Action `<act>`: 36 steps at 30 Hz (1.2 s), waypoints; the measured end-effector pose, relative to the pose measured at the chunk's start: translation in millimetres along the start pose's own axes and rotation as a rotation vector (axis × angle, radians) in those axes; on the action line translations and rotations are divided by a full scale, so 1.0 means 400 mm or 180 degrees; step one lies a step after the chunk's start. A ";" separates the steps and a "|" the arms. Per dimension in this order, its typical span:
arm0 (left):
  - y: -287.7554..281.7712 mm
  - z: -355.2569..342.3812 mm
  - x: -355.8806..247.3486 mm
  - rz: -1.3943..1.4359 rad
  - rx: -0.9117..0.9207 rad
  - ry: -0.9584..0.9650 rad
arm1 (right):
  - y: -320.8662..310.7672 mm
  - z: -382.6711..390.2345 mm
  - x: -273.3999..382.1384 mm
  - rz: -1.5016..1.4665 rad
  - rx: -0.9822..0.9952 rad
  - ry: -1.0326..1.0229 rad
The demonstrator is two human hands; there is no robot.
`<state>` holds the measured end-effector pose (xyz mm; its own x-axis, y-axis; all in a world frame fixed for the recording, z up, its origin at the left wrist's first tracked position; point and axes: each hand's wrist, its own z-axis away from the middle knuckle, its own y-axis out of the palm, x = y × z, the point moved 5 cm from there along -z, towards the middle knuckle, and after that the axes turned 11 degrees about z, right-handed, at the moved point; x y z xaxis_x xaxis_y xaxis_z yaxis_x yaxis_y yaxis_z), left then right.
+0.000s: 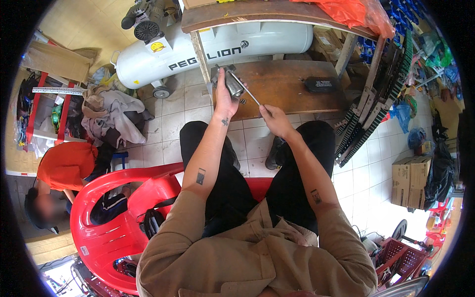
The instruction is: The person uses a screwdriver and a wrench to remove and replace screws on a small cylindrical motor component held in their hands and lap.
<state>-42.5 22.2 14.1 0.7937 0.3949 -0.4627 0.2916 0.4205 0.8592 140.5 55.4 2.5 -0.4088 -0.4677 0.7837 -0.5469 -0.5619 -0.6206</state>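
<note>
Above the low brown wooden tabletop [287,81], the left hand [225,100] curls its fingers around a silver-grey cylindrical metal part [234,87], best held firmly. A thin, straight, silver metal rod [252,95] slants alongside; the right hand [275,120] pinches its near end between closed fingers, ideally steering without side force.

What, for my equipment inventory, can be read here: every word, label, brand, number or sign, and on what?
Tank: large dark capitals and an emblem; legible, but not copied here.
Yellow sticker near the tank's left end: too small to read.
Black case: pale lettering, too small.
Chair: white label, too small.
Box: print too small.
Metal part in the left hand: none readable.
</note>
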 end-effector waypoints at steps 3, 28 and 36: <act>0.001 0.001 0.002 0.0034 -0.0017 -0.0055 | -0.002 0.001 0.000 0.0067 0.0014 0.0028; 0.001 0.000 0.006 -0.1069 0.0033 0.0381 | -0.015 0.015 -0.030 0.0548 -0.0239 0.0519; 0.007 0.008 0.008 -0.1352 -0.0069 0.0471 | 0.003 0.033 0.001 0.0208 0.0151 0.0636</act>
<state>-37.4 22.1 15.7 0.5208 0.2953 -0.8010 0.5627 0.5869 0.5822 149.2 45.7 2.0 -0.5814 -0.3623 0.7285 -0.4814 -0.5686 -0.6671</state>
